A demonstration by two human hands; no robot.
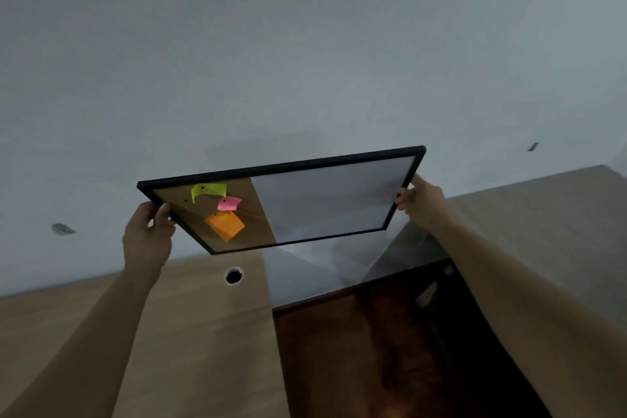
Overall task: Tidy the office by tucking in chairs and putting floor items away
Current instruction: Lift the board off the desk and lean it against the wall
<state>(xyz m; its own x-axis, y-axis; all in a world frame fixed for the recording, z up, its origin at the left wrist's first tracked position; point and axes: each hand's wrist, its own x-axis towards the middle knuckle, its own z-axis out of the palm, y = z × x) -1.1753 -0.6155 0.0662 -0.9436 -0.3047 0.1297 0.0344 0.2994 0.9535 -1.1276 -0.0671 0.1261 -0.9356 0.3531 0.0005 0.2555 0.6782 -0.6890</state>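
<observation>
In the head view, you are holding a black-framed rectangular board [325, 200], half cork and half whiteboard, up in the air in front of the pale grey wall [305, 44]. The board is tilting, its top edge leaning toward the wall and its face turning down toward you, and it is touching neither the wall nor the desk.

Your left hand [147, 234] is gripping the board's left end near the upper corner, thumb on the face side and fingers curling behind the frame. Your right hand [422, 202] is clasping the right end about halfway down, fingers wrapping over the frame edge.

On the cork half, three paper notes are hanging pinned: a yellow-green note [208, 191] nearest the top edge, a pink note [229, 203] just below and right of it, and an orange note [224, 226] lowest, near the bottom frame edge. The white half is showing nothing on it.

Below the board, a light wooden desk [203, 332] is running along the wall, with a round cable hole [233, 275] near its back edge. To the desk's right, dark reddish-brown flooring [373, 349] is showing.
</observation>
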